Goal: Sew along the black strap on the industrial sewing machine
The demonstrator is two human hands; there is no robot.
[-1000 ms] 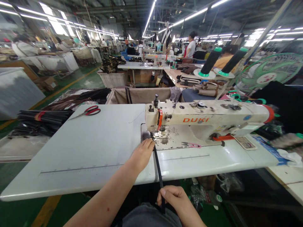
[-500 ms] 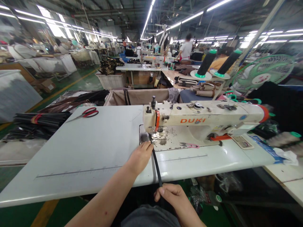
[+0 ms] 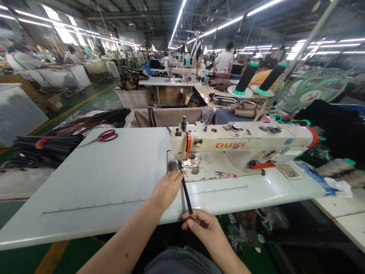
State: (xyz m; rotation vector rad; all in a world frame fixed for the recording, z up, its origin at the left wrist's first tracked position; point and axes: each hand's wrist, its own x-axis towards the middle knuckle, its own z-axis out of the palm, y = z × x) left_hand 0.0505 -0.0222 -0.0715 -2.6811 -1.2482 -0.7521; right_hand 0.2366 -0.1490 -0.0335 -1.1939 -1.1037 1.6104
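Observation:
A narrow black strap (image 3: 186, 194) runs from the needle of the cream sewing machine (image 3: 242, 142) back to the table's near edge. My left hand (image 3: 168, 188) rests on the white table (image 3: 99, 179) with its fingertips pressed against the strap, just in front of the presser foot. My right hand (image 3: 203, 228) is at the near edge, fingers pinched round the strap's lower end.
Red-handled scissors (image 3: 104, 136) lie at the far left of the table. Bundles of black straps (image 3: 42, 150) are stacked on the left. Two black thread cones (image 3: 245, 78) and a green fan (image 3: 312, 89) stand behind the machine. Other workers sit at distant tables.
My right hand has moved up along the strap toward the table edge, so a shorter length shows between my hands. The left hand stays by the presser foot.

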